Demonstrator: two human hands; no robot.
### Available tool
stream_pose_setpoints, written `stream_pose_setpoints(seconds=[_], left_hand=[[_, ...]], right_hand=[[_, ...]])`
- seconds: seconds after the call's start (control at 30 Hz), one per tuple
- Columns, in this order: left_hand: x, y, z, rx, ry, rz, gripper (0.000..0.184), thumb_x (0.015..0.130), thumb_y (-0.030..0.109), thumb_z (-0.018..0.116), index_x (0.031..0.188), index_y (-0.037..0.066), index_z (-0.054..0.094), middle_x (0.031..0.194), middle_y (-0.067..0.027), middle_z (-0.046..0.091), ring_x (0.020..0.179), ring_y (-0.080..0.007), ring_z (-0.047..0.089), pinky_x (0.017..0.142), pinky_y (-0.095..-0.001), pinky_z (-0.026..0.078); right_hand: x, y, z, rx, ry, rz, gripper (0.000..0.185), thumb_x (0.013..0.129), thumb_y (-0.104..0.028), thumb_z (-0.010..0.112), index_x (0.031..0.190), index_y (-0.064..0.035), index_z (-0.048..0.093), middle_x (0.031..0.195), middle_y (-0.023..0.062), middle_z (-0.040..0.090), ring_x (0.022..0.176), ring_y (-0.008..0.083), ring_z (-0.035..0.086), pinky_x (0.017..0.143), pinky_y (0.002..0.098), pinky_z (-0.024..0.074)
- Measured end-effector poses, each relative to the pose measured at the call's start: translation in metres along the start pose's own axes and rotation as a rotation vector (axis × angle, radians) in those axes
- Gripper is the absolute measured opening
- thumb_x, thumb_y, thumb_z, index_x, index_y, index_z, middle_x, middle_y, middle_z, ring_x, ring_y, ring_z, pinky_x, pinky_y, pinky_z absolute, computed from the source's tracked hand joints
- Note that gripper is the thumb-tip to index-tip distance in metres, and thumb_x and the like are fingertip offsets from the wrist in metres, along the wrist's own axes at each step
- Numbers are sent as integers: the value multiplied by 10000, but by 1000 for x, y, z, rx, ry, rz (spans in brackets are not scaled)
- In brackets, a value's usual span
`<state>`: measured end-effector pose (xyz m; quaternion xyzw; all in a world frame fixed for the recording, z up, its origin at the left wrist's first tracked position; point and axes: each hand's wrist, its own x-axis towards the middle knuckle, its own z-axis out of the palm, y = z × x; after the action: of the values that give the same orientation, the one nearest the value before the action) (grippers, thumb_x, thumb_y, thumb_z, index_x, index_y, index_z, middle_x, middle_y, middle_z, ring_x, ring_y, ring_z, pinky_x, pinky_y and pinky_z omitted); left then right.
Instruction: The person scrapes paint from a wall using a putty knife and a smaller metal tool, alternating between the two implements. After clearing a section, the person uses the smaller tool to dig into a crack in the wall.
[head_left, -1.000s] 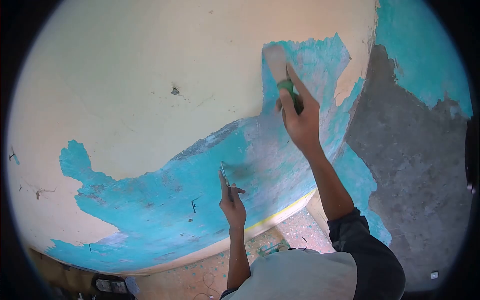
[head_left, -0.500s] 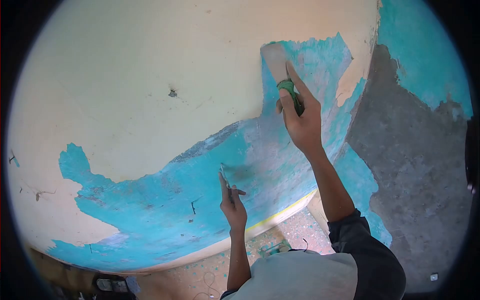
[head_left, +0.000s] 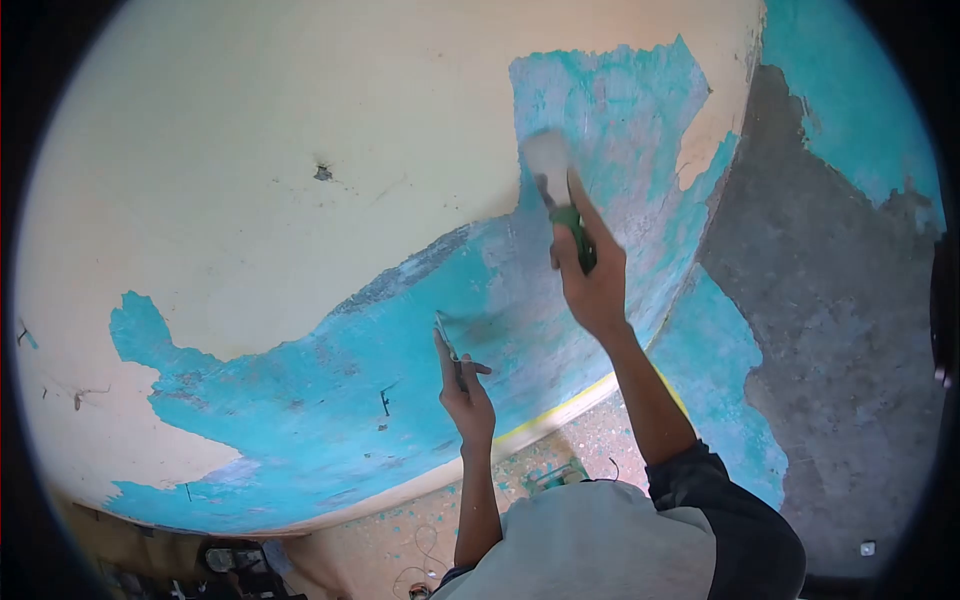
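Note:
My right hand (head_left: pixel 597 290) is closed around the green handle of a paint scraper (head_left: pixel 550 165). Its wide metal blade, slightly blurred, points up the wall at the left border of a stripped patch. Lower down, my left hand (head_left: pixel 468 405) grips a thin metal-bladed tool (head_left: pixel 446 338) seen nearly edge-on; its full shape does not show. That tool is in front of the blue wall layer (head_left: pixel 330 390). Cream paint (head_left: pixel 250 130) covers the wall above and to the left, ending in a ragged edge.
A wall corner runs down the right, where grey plaster (head_left: pixel 830 330) and turquoise paint (head_left: pixel 855 95) show. Paint flakes litter the floor (head_left: pixel 400 540), with a thin wire (head_left: pixel 428 545). Dark objects (head_left: pixel 235 560) lie at lower left. Small wires (head_left: pixel 385 400) stick out of the wall.
The scraper in my right hand has come down from the patch's top edge, along its left border. My left hand stays in nearly the same place.

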<state>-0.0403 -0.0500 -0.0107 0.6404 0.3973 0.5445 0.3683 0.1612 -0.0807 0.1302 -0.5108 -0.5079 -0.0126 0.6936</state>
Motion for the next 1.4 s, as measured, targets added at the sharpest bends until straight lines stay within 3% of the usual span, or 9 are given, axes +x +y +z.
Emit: stream_pose_setpoints(seconds=[0.43, 0.5, 0.7, 0.8, 0.87, 1.1, 1.27, 1.33, 1.4], left_hand=[[4, -10, -6, 25, 5, 93, 578, 1133, 123, 473, 1690, 116, 319, 751, 1, 696, 564, -13, 345, 536, -245, 334], [3, -9, -6, 25, -7, 92, 577, 1133, 123, 474, 1689, 117, 321, 754, -1, 698, 566, -14, 345, 537, -246, 332], [4, -6, -7, 18, -7, 87, 573, 1135, 124, 474, 1688, 119, 324, 734, 13, 666, 590, -16, 346, 554, -249, 325], [4, -3, -9, 21, -13, 77, 578, 1132, 114, 476, 1689, 122, 323, 730, 16, 653, 601, -22, 360, 574, -240, 336], [3, 0, -10, 2, -27, 7, 623, 1092, 25, 484, 1686, 128, 328, 736, -42, 639, 685, -66, 514, 686, -230, 422], [5, 4, -13, 4, -41, 30, 625, 1090, 28, 488, 1686, 131, 329, 744, -43, 659, 680, -64, 511, 684, -233, 429], [4, -8, -11, 22, -28, 87, 582, 1129, 102, 470, 1690, 112, 315, 751, -4, 692, 580, -17, 355, 567, -228, 346], [8, -12, -8, 2, -19, 111, 581, 1129, 108, 468, 1689, 105, 315, 749, -3, 693, 579, -16, 353, 564, -232, 343], [3, -14, -8, -8, -22, 123, 579, 1130, 113, 467, 1688, 98, 314, 747, -3, 694, 577, -16, 350, 561, -236, 341]], right_hand=[[-77, 57, 4, -46, -54, 52, 593, 1069, -96, 567, 1640, -55, 409, 720, 56, 586, 615, 78, 473, 567, 261, 421], [-60, 47, 6, -54, -38, 72, 611, 1084, -132, 560, 1665, -81, 378, 763, -22, 549, 657, 57, 470, 610, 239, 427], [7, -1, 4, 35, 5, -8, 591, 1093, -117, 544, 1659, -66, 382, 777, -27, 549, 667, 53, 467, 600, 231, 419], [-8, 15, 5, -12, 26, -43, 596, 1071, -118, 591, 1638, -60, 417, 765, 29, 568, 650, 57, 447, 587, 240, 406], [-34, 28, 3, -32, -6, -14, 599, 1070, -116, 588, 1640, -62, 413, 774, 34, 585, 651, 60, 454, 591, 243, 410], [-70, 48, 3, -72, -70, 65, 604, 1066, -102, 583, 1643, -61, 408, 841, 77, 685, 644, 78, 474, 597, 259, 434], [-36, 15, -1, -55, -59, 49, 596, 1087, -131, 566, 1656, -85, 395, 776, -13, 576, 668, 47, 458, 613, 230, 403], [-36, 15, -6, -58, -60, 32, 593, 1062, -105, 588, 1632, -63, 430, 848, 87, 691, 656, 74, 493, 601, 254, 443], [-43, 16, -5, -93, -56, 45, 595, 1059, -94, 588, 1632, -67, 432, 840, 79, 687, 651, 74, 487, 599, 252, 440]])
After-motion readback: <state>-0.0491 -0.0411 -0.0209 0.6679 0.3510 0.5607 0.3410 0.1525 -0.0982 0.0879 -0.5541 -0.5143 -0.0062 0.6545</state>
